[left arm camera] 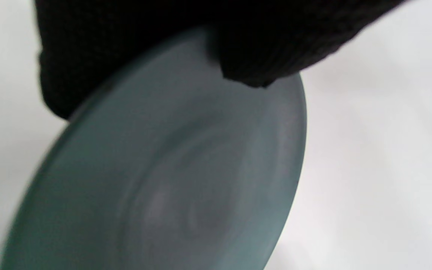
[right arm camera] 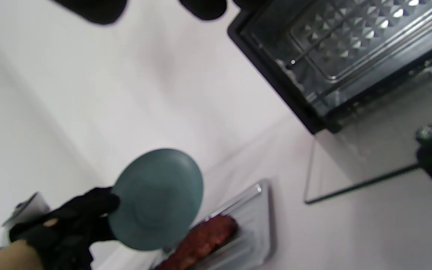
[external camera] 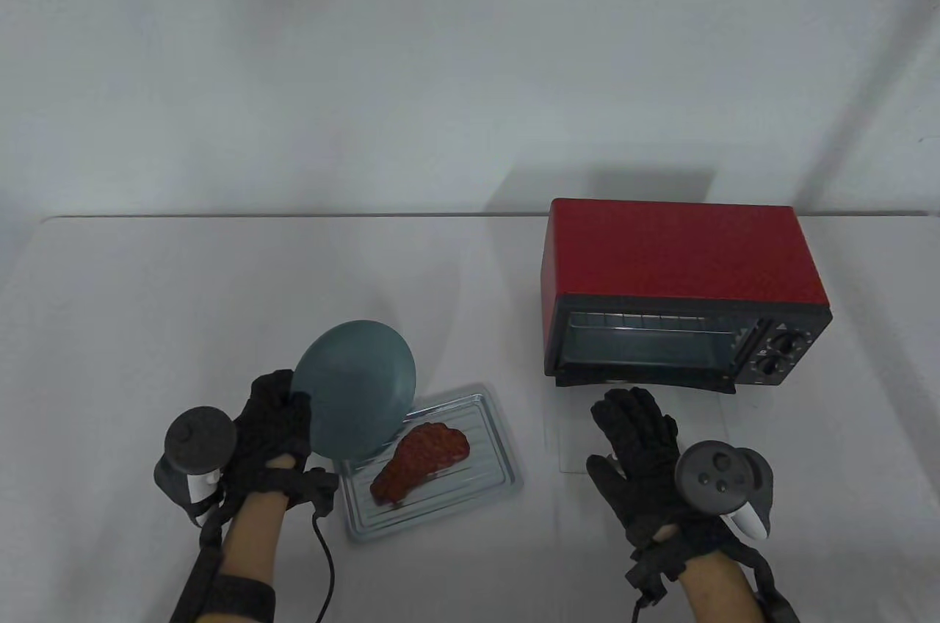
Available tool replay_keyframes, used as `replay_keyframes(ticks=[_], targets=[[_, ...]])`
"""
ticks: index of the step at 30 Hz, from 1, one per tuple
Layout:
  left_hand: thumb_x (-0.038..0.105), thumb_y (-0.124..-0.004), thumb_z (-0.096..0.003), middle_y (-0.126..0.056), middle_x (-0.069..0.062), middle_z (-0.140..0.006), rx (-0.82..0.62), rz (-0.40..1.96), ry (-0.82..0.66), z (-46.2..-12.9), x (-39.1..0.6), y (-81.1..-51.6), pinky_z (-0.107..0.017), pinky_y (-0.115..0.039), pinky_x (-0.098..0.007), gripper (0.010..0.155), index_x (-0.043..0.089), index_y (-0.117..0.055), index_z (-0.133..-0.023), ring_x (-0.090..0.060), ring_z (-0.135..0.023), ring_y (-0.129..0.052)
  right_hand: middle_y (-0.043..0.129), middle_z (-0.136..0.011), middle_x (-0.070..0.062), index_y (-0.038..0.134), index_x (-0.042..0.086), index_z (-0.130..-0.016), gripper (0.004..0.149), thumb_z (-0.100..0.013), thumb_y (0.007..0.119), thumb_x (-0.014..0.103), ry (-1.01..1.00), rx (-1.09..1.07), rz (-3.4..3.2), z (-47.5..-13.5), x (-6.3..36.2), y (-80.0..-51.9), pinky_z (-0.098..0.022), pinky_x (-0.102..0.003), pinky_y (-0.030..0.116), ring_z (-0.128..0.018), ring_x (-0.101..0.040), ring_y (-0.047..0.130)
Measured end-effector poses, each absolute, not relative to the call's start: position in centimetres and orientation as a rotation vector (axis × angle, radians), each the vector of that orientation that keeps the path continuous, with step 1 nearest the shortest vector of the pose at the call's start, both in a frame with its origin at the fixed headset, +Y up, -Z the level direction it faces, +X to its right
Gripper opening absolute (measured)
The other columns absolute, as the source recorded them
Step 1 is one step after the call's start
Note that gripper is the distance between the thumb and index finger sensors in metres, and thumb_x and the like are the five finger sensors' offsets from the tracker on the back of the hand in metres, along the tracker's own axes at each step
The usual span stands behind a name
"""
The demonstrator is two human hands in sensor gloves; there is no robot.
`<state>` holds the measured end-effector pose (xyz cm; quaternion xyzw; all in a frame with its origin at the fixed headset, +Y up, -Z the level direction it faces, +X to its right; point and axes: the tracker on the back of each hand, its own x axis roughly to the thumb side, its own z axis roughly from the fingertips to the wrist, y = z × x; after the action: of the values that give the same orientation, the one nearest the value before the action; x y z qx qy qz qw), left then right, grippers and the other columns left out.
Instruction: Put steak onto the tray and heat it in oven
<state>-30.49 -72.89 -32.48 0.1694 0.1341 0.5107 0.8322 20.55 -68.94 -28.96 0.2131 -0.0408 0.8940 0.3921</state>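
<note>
steak: point(external camera: 420, 462) sitting flat in the tray point(external camera: 493, 465), reddish-brown, narrow end pointing toward the near-left corner; it's already off the plate
tray: shiny ribbed metal one, on the table point(external camera: 147, 300) just left of the oven point(external camera: 679, 289) and a bit nearer the person; not in the oven
plate: point(external camera: 358, 388) teal, round, tipped up steeply over the tray's left end, its lower edge right by the steak's wide end; can't tell if it touches
left hand: point(external camera: 275, 425) grips the plate's left rim – thumb curled over the face, fingers behind it; up close in the left wrist view the glove wraps the rim point(left arm camera: 238, 48)
right hand: point(external camera: 637, 443) just in front of the oven, fingers spread straight and relaxed, holding nothing; hovering or resting, can't tell
oven: red body, black front, two knobs on the right side; the glass door point(right arm camera: 354, 165) is folded down flat toward the person – the wire rack point(right arm camera: 336, 41) inside is in plain sight in the right wrist view
</note>
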Motion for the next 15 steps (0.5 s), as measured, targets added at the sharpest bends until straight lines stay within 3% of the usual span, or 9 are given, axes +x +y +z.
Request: replay_keyframes(ticks=[4,10,15], targets=[[0.028,-0.089,-0.0466,-0.093,-0.009,-0.080,0.391,1.296,0.427,-32.2,-33.4,-73.4,-0.028,-0.102,-0.042,0.046,0.017,-0.071,-0.087,-0.032,-0.059,-0.113,0.038,-0.110,-0.024,0.047,0.009,-0.103,0.073,-0.046,0.066,0.051,-0.095,0.537,2.275,-29.0,20.5,-69.0,-0.058,-0.074,0.022,-0.102,-0.049,0.024],[0.028,-0.087,-0.0476,-0.091,-0.010,-0.082,0.238,1.532,0.736,-32.9,-37.9,-76.4,-0.030,-0.102,-0.042,0.047,0.015,-0.068,-0.088,-0.034,-0.060,-0.111,0.038,-0.110,-0.024,0.047,0.009,-0.103,0.073,-0.046,0.066,0.050,-0.063,0.508,2.291,-29.1,20.4,-69.5,-0.059,-0.074,0.022,-0.102,-0.049,0.023],[0.029,-0.086,-0.0483,-0.088,-0.014,-0.084,0.145,1.591,0.888,-33.5,-39.6,-79.5,-0.032,-0.101,-0.041,0.048,0.014,-0.066,-0.090,-0.037,-0.064,-0.109,0.038,-0.110,-0.024,0.048,0.009,-0.103,0.073,-0.046,0.066,0.050,-0.048,0.486,2.306,-29.4,20.5,-69.8,-0.059,-0.074,0.022,-0.102,-0.049,0.024]])
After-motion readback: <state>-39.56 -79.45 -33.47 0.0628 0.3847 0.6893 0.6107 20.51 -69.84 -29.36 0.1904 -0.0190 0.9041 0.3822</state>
